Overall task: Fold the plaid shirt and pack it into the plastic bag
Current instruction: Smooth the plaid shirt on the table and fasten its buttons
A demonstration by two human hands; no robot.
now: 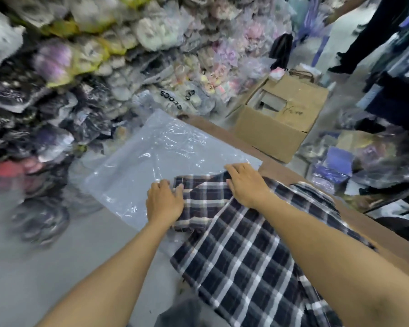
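A dark plaid shirt point(241, 251) with white and tan stripes lies spread on the work surface, its far end over the near edge of a clear plastic bag point(156, 152) that lies flat. My left hand point(164, 201) presses palm-down on the shirt's far left edge, where cloth meets bag. My right hand point(246, 182) rests palm-down on the shirt's far right corner, fingers apart and curled over the fabric edge. Whether either hand pinches the cloth is hidden under the palms.
A tall heap of bagged garments point(104, 67) fills the left and back. An open cardboard box point(281, 119) stands beyond the brown table edge point(293, 175). More bagged goods point(354, 161) lie at the right. A person's dark legs point(364, 38) stand at the far right.
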